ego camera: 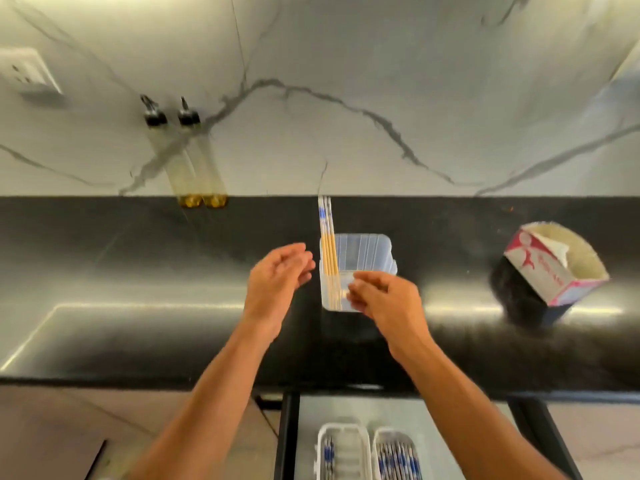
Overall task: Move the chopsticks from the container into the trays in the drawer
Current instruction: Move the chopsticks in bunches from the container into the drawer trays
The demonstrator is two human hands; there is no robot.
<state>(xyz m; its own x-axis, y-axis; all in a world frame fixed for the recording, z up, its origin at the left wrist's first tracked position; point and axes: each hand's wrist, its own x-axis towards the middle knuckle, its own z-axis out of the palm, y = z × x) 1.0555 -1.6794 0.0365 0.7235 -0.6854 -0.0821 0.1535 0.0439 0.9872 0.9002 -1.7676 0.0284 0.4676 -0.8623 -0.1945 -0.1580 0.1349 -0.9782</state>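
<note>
A clear plastic container [358, 271] stood upright on the black counter [138, 271], near the middle of the view. A few chopsticks [327, 237] stood in its left side, leaning against the left wall, their blue-and-white patterned ends rising well above the rim toward the far wall.

The left hand [277, 282] was held just left of the container, palm turned toward it, fingers loosely curved and parted. It gripped nothing and was not seen touching the container. The right hand [384, 299] was at the container's near wall, fingers bent with the tips against or just in front of the plastic. Motion blur prevented a finding on whether it actually gripped the container.

Below the counter's near edge a drawer [287, 438] stood open. Two white trays [346, 431] lay side by side in it. The right tray held a row of chopsticks with blue markings; the left tray held a smaller number along its left side.

On the counter at the right, well apart from the container, stood an opened red-and-white carton [550, 268], tilted, beside a dark object that could not be identified. At the far left, against the marble wall [381, 64], stood two tall bottles [194, 161] with black tops and a little yellow liquid at the bottom. A white socket [27, 72] was fixed on the wall further left.
</note>
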